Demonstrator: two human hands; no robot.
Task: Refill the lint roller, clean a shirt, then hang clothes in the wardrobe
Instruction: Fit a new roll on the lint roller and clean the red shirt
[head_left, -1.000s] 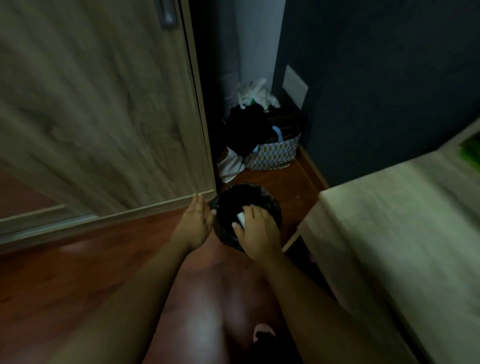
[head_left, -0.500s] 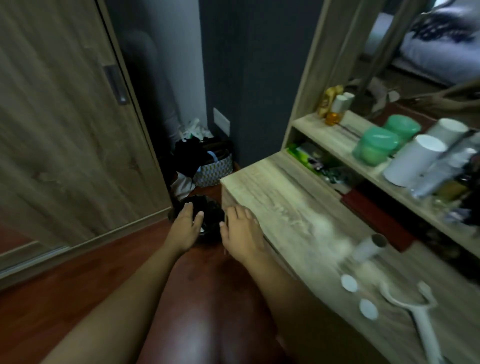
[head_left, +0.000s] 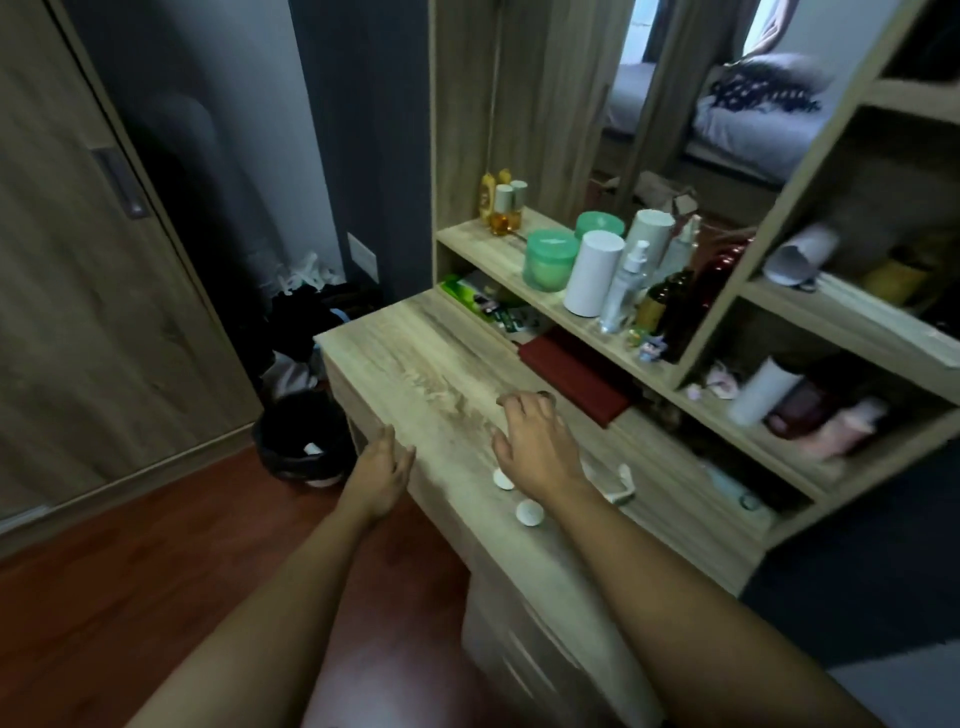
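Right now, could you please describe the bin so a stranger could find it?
Start at the wooden desk. On the floor beside its far end stands the bin. It is round, black and bag-lined, unlike the heap of clothes behind it.

Green jars (head_left: 550, 259), white caps (head_left: 529, 512) (wood-grain desk (head_left: 415, 364)).

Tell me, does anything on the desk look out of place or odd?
Yes. Two white round caps lie loose on the desk by the right hand, and a white roller handle lies partly hidden behind that wrist. The tool seems taken apart.
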